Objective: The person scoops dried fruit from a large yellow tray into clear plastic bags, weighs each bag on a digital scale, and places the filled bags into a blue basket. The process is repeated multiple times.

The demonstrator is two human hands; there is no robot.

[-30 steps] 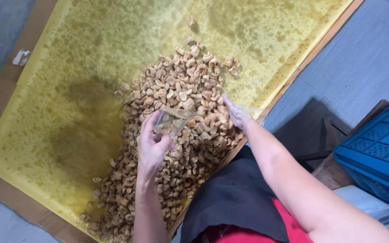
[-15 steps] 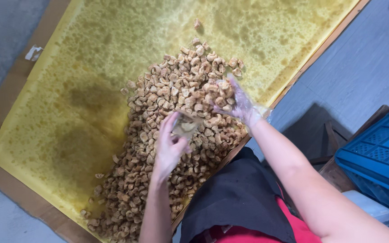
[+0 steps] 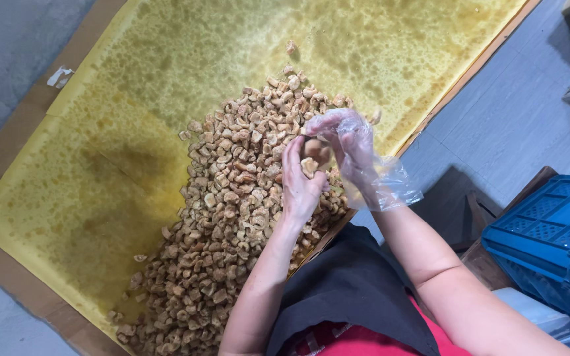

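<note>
Small tan fried snack pieces (image 3: 232,217) heaped on oil-stained yellow paper (image 3: 120,132): your bare left hand (image 3: 300,184) pinches a few. Your right hand (image 3: 351,148), in a loose clear plastic glove (image 3: 384,184), curls half-open at 1 o'clock, touching them. You seem mid-sorting.

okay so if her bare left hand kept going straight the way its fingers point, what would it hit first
Probably the fried piece pinched at the left hand's own fingertips, then the gloved right hand just beyond, which looks close or touching. Past that lies the heap of pieces on the yellow paper; depth is unclear.

A heap of small tan fried pieces (image 3: 232,217) lies along the near edge of the oil-stained yellow paper (image 3: 166,79). One piece (image 3: 309,166) is lifted just above the heap's upper end.
</note>
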